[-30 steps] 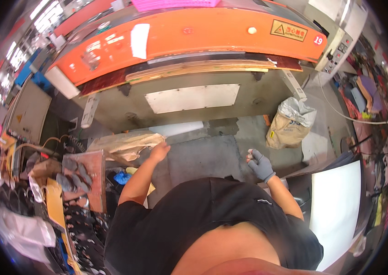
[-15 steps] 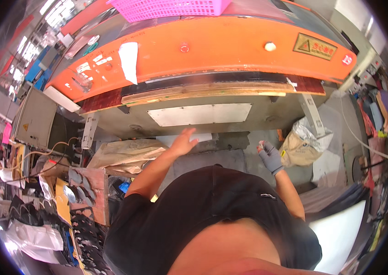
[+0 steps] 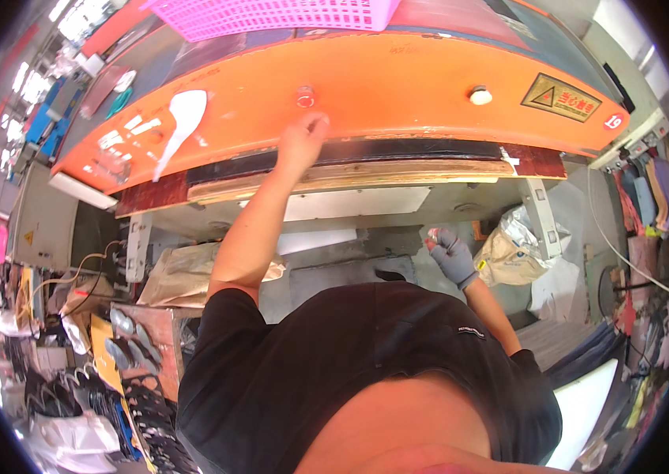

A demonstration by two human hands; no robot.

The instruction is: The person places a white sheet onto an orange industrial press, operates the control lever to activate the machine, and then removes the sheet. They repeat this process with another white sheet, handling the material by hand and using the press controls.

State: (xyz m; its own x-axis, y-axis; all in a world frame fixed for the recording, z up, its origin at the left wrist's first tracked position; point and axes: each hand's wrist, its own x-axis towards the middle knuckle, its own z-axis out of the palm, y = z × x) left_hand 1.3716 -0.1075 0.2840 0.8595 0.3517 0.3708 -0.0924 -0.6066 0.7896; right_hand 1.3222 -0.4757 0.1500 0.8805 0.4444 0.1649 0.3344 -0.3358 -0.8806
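My bare left hand (image 3: 301,144) is raised in front of the orange machine panel (image 3: 397,87). Its fingers are curled in, and nothing shows in them. Just above them sits a red push button (image 3: 305,96); a small gap seems to part the two. A grey glove with bare fingertips covers my right hand (image 3: 451,257), which hangs low on the right, beside a beige sack (image 3: 508,257). The fingers there are bent together; whether something small lies between them is hidden.
A pink basket (image 3: 271,17) stands on the machine top. The wooden ledge (image 3: 397,171) crosses below the panel. A white strip (image 3: 182,118) hangs on the panel, left of my hand. At lower left are a box (image 3: 162,340) and dark stacked pieces (image 3: 145,395); fabrics (image 3: 650,189) hang right.
My left hand has risen from below the ledge to the panel, its fingers going from spread to curled. The right hand has shifted slightly left and up. The white strip has swung.
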